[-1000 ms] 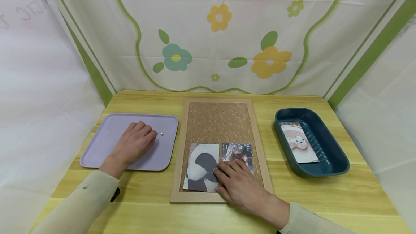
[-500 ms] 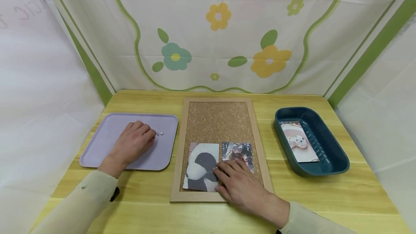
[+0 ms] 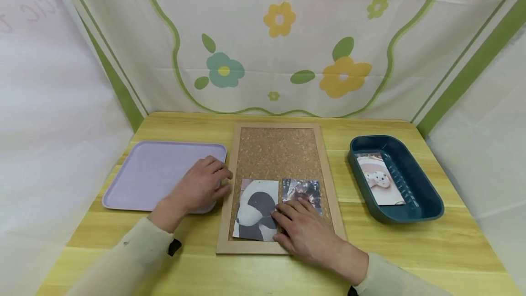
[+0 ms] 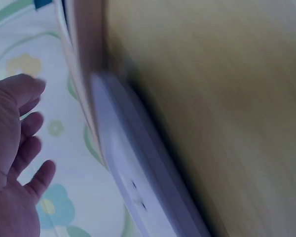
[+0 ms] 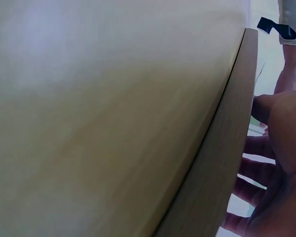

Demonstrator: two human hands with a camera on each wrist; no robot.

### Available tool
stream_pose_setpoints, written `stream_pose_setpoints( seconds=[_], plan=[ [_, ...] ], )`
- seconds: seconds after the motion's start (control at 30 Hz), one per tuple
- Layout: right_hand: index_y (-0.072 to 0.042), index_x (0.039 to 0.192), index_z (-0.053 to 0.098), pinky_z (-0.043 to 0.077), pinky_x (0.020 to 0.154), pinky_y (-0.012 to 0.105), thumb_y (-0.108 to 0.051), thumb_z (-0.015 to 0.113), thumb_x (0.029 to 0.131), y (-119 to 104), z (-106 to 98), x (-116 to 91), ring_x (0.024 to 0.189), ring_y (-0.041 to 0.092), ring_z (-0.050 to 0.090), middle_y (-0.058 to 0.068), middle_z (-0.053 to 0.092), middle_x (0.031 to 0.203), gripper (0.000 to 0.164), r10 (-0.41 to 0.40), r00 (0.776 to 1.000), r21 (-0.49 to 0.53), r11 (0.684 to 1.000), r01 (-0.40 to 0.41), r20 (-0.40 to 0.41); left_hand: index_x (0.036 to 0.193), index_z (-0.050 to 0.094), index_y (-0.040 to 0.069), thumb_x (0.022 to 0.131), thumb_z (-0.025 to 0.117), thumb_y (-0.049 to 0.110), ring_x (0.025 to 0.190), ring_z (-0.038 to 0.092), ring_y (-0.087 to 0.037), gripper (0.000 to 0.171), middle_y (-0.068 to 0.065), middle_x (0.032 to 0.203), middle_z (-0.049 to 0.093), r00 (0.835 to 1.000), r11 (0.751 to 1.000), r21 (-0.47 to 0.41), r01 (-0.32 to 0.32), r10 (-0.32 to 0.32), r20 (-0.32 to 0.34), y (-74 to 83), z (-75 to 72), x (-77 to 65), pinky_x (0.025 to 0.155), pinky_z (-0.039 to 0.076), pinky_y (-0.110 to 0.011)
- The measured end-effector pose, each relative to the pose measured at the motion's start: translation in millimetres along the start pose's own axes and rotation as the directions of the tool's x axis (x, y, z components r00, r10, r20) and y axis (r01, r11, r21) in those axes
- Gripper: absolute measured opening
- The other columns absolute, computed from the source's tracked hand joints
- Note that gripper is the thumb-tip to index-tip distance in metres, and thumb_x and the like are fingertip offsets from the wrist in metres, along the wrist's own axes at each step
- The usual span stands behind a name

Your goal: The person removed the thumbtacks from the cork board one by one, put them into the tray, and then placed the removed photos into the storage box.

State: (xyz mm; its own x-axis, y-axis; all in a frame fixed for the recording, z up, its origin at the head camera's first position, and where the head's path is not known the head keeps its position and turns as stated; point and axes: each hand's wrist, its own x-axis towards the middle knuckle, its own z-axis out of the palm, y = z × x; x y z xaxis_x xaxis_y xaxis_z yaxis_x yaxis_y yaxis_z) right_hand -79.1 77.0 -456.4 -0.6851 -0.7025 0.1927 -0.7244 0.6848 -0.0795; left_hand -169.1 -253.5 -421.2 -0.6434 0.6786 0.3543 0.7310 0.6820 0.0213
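Since the photos (image 3: 255,207) lie partly under the outstretched right hand (image 3: 306,231) on the board (image 3: 277,152), it should press steadily; I can't tell if the left hand (image 3: 198,184), apart from it, pinches anything.

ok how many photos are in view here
3 visible: left photo and right photo on the corkboard, another photo in the dark bin; more may be hidden underneath.

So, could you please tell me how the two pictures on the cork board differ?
The left picture is mostly pale with a big black-and-white figure; the right picture looks darker and busier. The left picture is almost wholly in view, while the right hand hides the lower part of the right picture. Both lie side by side on the cork board.
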Motion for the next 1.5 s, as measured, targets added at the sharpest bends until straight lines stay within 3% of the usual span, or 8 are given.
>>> stream_pose_setpoints(
  seconds=[0.4,0.9,1.07,1.2,1.3,1.37,1.43,1.5],
  plan=[
    [-0.015,0.14,0.069,0.047,0.112,0.05,-0.05,0.064,0.102,3.5,-1.5,1.9,0.134,0.026,0.058,0.004,0.066,0.142,0.051,-0.012,1.0,0.034,0.999,0.011,0.006,0.132,0.071,0.013,0.086,0.085,0.051,0.132,0.057,-0.027,0.061,-0.004,0.134,0.066,0.967,0.991,-0.129,0.036,-0.002,0.256,31.1,5.3,7.1,0.112,0.048,-0.049],
    [-0.014,0.135,0.07,0.051,0.109,0.048,-0.046,0.067,0.102,10.2,1.0,-1.5,0.126,0.027,0.061,0.006,0.066,0.137,0.046,-0.035,0.998,0.062,0.997,0.037,-0.044,0.163,0.042,0.009,0.081,0.076,0.073,0.162,0.024,-0.034,0.109,-0.012,0.171,0.034,0.866,0.97,-0.167,0.177,-0.073,0.494,40.5,9.6,-2.5,0.127,0.023,-0.064],
    [-0.01,0.13,0.071,0.051,0.109,0.046,-0.038,0.069,0.102,12.0,0.5,-0.6,0.122,0.026,0.063,0.008,0.068,0.131,0.04,-0.008,0.996,0.092,0.996,0.016,-0.091,0.163,0.039,0.006,0.081,0.075,0.074,0.161,0.026,-0.035,0.112,-0.015,0.171,0.034,0.865,0.973,-0.154,0.17,-0.073,0.496,41.9,10.9,-6.2,0.125,0.025,-0.066],
    [-0.006,0.129,0.071,0.052,0.109,0.048,-0.031,0.071,0.102,13.0,-3.3,0.8,0.123,0.029,0.064,0.011,0.069,0.13,0.037,0.091,0.991,0.179,0.981,-0.073,-0.094,0.163,0.039,0.005,0.082,0.074,0.074,0.16,0.027,-0.037,0.112,-0.017,0.17,0.035,0.87,0.973,-0.157,0.168,-0.071,0.489,42.9,11.7,-8.0,0.125,0.024,-0.066],
    [-0.004,0.131,0.07,0.055,0.104,0.049,-0.026,0.071,0.102,14.9,-9.4,6.3,0.12,0.029,0.066,0.012,0.07,0.128,0.036,0.229,0.972,0.313,0.929,-0.2,-0.059,0.163,0.038,0.005,0.082,0.074,0.074,0.161,0.026,-0.036,0.112,-0.017,0.17,0.034,0.87,0.97,-0.166,0.175,-0.074,0.487,43.3,12.1,-8.5,0.126,0.023,-0.066],
    [-0.004,0.132,0.069,0.059,0.096,0.046,-0.024,0.07,0.103,17.4,-15.3,13.4,0.112,0.025,0.069,0.011,0.071,0.123,0.035,0.341,0.94,0.44,0.845,-0.304,-0.005,0.163,0.038,0.005,0.082,0.074,0.073,0.161,0.026,-0.037,0.112,-0.017,0.17,0.034,0.873,0.969,-0.171,0.178,-0.075,0.483,43.3,12.3,-9.0,0.126,0.023,-0.066],
    [-0.004,0.135,0.068,0.06,0.087,0.041,-0.024,0.067,0.105,21.3,-21.5,23.4,0.103,0.02,0.071,0.009,0.073,0.119,0.036,0.445,0.892,0.569,0.715,-0.406,0.077,0.163,0.038,0.005,0.082,0.074,0.073,0.161,0.026,-0.036,0.112,-0.017,0.17,0.034,0.875,0.968,-0.174,0.182,-0.079,0.478,43.2,12.4,-9.8,0.126,0.023,-0.066],
    [-0.002,0.139,0.064,0.061,0.081,0.037,-0.025,0.064,0.107,26.4,-26.7,34.7,0.098,0.02,0.071,0.012,0.072,0.117,0.04,0.519,0.836,0.702,0.529,-0.476,0.176,0.163,0.038,0.005,0.082,0.075,0.073,0.161,0.026,-0.036,0.112,-0.017,0.17,0.035,0.876,0.967,-0.175,0.186,-0.083,0.474,43.0,12.5,-11.1,0.126,0.023,-0.066]
  ],
)
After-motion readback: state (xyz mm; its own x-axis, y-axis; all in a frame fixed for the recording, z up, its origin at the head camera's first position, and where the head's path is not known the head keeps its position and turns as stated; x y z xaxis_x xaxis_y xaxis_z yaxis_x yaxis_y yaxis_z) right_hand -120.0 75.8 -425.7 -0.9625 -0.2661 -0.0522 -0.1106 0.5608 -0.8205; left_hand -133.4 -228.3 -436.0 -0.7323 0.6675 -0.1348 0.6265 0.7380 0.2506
